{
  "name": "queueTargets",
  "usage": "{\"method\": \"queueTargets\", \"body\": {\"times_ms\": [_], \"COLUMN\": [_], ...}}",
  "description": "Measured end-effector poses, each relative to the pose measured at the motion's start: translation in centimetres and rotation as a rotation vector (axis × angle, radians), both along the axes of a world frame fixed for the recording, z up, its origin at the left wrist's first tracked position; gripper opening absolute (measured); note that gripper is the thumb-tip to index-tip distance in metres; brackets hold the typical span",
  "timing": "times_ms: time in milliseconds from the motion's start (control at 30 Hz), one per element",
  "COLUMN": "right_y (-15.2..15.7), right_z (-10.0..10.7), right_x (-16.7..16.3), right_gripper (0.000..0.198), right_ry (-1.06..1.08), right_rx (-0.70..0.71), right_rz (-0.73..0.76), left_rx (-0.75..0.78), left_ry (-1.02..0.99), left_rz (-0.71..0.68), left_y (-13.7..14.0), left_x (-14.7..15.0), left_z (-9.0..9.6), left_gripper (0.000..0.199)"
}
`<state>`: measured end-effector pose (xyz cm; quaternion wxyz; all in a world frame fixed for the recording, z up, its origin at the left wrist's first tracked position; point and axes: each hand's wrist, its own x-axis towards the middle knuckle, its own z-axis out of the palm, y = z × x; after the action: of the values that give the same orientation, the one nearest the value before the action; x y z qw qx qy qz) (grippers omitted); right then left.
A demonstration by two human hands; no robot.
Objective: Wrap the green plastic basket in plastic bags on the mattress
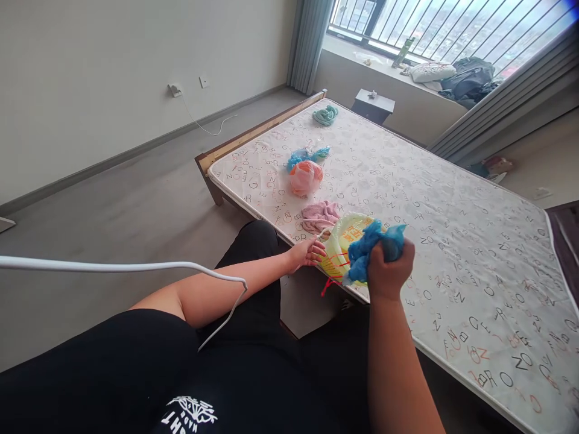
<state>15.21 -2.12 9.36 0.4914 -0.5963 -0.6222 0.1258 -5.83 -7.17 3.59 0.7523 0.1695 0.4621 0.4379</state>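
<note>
My right hand [392, 268] is closed around a crumpled blue plastic bag [368, 247], which bulges out on both sides of the fist. Behind and below it, a pale yellow plastic bag [337, 241] with orange print and red strings sits at the mattress edge. My left hand [309, 253] is beside that yellow bag, palm turned up, fingers loosely curled and apart; whether they touch the bag I cannot tell. A pink cloth [319, 216] lies crumpled just beyond my left hand.
Farther along the letter-printed mattress [452, 241] lie a pink plastic bundle [306, 179], another blue plastic bag [301, 159] and a green cloth [325, 115]. A white cable [136, 265] crosses at left. A nightstand [373, 105] stands beyond the bed, under a cluttered windowsill.
</note>
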Motion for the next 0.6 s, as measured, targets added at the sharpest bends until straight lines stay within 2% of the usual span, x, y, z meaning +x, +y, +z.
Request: {"method": "queueTargets", "body": {"times_ms": [67, 133, 267, 433, 600], "right_y": [1.8, 3.3, 4.8, 5.5, 7.1], "right_z": [1.1, 1.3, -0.2, -2.5, -2.9], "right_x": [1.8, 3.1, 4.0, 2.9, 2.0], "right_gripper": [0.033, 0.027, 0.021, 0.018, 0.017], "right_ry": [-0.018, -0.033, -0.024, -0.047, -0.093], "right_rx": [-0.002, -0.007, -0.056, -0.180, -0.243], "right_rz": [-0.086, -0.151, -0.222, -0.112, -0.025], "left_rx": [-0.004, 0.014, 0.028, 0.030, 0.050], "left_ry": [0.047, 0.112, 0.226, 0.314, 0.366], "left_rz": [-0.020, -0.036, -0.071, -0.078, -0.097], "left_y": [0.1, 0.3, 0.8, 1.0, 1.3], "left_x": [0.1, 0.3, 0.6, 0.8, 0.9], "left_z": [0.1, 0.1, -0.1, -0.3, -0.9], "left_gripper": [0.044, 0.037, 0.025, 0.014, 0.008]}}
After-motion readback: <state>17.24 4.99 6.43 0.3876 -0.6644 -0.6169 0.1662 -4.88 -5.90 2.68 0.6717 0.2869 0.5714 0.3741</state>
